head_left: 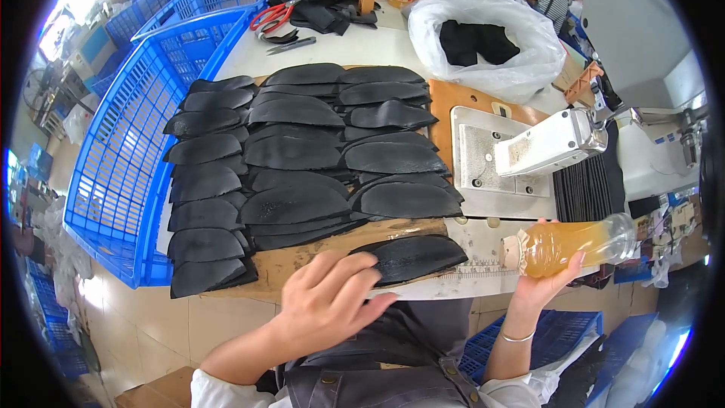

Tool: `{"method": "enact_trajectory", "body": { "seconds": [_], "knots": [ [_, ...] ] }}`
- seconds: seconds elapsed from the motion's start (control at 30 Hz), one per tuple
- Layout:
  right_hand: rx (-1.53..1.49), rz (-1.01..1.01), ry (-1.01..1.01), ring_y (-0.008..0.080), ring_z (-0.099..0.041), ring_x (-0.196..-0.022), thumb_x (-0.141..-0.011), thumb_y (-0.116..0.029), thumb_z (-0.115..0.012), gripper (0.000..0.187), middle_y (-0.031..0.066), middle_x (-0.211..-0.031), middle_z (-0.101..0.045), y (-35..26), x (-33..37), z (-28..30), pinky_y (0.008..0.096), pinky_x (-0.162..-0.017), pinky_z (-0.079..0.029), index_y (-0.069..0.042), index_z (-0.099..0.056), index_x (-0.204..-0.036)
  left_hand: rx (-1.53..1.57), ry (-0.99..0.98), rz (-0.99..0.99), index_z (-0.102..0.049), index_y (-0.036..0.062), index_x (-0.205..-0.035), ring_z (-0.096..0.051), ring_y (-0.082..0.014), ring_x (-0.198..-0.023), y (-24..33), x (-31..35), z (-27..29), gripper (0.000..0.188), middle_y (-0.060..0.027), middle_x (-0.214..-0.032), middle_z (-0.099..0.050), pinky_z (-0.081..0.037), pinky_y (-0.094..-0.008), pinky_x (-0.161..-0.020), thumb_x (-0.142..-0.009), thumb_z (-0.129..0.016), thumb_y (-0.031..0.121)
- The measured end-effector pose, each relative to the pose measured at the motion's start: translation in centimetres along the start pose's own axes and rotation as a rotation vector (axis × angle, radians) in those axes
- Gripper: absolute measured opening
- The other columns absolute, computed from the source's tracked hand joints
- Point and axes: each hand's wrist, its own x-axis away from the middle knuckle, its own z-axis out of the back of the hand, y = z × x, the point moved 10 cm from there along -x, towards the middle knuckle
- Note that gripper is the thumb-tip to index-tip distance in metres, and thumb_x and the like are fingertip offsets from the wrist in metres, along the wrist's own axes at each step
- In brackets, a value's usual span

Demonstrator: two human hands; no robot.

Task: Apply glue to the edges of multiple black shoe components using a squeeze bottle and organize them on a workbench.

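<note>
**Head view: one hand on a black piece, the other tipping a bottle**

Head camera looks down on a workbench at the centre of the frame. The left hand (326, 304) lies palm-down with fingers spread on the near end of a black leaf-shaped piece (414, 255), pressing it flat rather than pinching it. That piece sits at lower centre on a brown cardboard sheet (291, 263); its long axis runs left to right, tilted slightly up toward the right, with the pointed tip aiming right. Its left end is hidden under the fingers.

The right hand (550, 281) is wrapped around a clear plastic bottle (574, 245) of amber liquid at lower right. The bottle lies almost horizontal, its cloth-covered mouth pointing left toward the piece, base to the right (the thumb is out of sight behind it).

Rows of similar black pieces (294, 153) overlap across the middle of the frame. A blue crate (128, 159) fills the left side, red-handled scissors (273, 17) lie at upper centre, and a white plastic bag (491, 38) sits upper right. The machine at right is partly cut off by the dark rim.
</note>
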Motion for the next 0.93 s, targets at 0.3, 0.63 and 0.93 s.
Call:
{"method": "enact_trajectory", "body": {
  "seconds": [0.3,0.63,0.93],
  "knots": [
    [-0.146,-0.078,-0.238,0.0289,-0.054,-0.103,-0.092,-0.051,-0.039,0.058,0.0129,-0.111,-0.052,2.6,2.1,-1.4,0.0435,-0.092,-0.044,-0.005,-0.041,-0.127,0.057,-0.401,-0.048,-0.055,0.0044,-0.122,-0.027,-0.0374,-0.134,3.0,-5.2,-8.9,0.061,-0.019,-0.141,-0.035,-0.02,-0.055,-0.107,-0.074,-0.071,0.039],
    [-0.112,-0.172,-0.256,0.031,-0.056,-0.102,-0.088,-0.053,-0.046,0.064,0.0137,-0.114,-0.051,3.3,1.3,-1.2,0.0445,-0.092,-0.044,-0.006,-0.038,-0.131,0.078,-0.281,-0.085,-0.059,0.0055,-0.099,-0.038,-0.0338,-0.129,3.7,-5.3,-7.8,0.043,-0.0164,-0.138,-0.042,-0.024,-0.0518,-0.106,-0.069,-0.077,0.031],
    [-0.161,-0.229,-0.298,0.0321,-0.053,-0.111,-0.088,-0.058,-0.04,0.069,0.0117,-0.122,-0.05,5.2,1.4,0.6,0.0455,-0.098,-0.042,-0.005,-0.038,-0.131,0.104,-0.064,0.069,-0.052,0.0105,-0.092,-0.046,-0.0326,-0.122,2.8,-5.0,-6.6,0.034,-0.0136,-0.133,-0.049,-0.027,-0.0486,-0.105,-0.074,-0.073,0.031]
  ]
}}
